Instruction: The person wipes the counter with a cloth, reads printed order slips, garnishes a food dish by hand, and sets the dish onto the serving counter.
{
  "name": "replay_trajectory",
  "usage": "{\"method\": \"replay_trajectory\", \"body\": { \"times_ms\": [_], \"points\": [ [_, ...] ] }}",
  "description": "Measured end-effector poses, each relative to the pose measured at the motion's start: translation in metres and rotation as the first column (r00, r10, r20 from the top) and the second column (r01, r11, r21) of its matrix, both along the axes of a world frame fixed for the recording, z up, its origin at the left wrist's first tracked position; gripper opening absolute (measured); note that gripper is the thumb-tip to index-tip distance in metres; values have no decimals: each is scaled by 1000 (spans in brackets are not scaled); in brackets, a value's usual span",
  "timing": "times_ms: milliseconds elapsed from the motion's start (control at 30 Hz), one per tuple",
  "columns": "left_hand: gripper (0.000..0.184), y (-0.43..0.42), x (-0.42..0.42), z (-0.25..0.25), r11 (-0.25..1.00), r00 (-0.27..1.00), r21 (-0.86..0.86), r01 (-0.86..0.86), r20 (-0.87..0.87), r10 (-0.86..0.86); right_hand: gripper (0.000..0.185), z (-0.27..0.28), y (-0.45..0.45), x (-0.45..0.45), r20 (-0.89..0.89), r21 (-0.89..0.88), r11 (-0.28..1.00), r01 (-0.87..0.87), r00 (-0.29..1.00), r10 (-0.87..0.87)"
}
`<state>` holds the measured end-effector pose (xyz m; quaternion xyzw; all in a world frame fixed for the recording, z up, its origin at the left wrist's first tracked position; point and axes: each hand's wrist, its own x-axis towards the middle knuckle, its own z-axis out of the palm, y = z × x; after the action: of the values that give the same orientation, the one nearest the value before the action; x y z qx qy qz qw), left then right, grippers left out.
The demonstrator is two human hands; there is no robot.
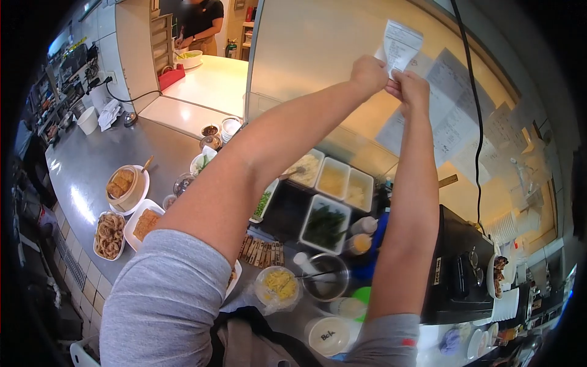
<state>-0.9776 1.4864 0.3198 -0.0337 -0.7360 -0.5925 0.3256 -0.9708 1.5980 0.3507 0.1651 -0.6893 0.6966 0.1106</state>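
Note:
A printed paper receipt [402, 46] is held up against the pale wall panel at the upper right. My left hand [369, 74] grips its lower left edge with closed fingers. Just right of it, my right hand [411, 90] pinches the bottom edge between thumb and fingers. Handwritten sheets [455, 92] are stuck to the panel beside and behind my right hand. Both arms reach up over the counter, and my left forearm hides part of the food containers below.
Below stand a tray of green leaves [326, 224], a metal bowl [338, 287] and a bowl of yellow food [279, 286]. On the left are a bamboo steamer [125, 188] and a dish of fried pieces [110, 235]. A black cable [476, 116] hangs at right. Another person [200, 27] works beyond the opening.

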Motion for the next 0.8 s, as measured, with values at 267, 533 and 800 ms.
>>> {"method": "replay_trajectory", "body": {
  "times_ms": [267,533,800],
  "points": [
    [51,-33,95,10,965,912,149,216,321,-254,32,-6,33,18,-69,307,939,156,987,-142],
    [54,-121,323,-43,793,751,-174,583,487,-445,36,26,83,206,-18,828,560,-28,997,78],
    [47,-195,595,-129,575,409,93,813,611,-678,27,-35,128,514,239,883,348,-314,940,242]
  ]
}}
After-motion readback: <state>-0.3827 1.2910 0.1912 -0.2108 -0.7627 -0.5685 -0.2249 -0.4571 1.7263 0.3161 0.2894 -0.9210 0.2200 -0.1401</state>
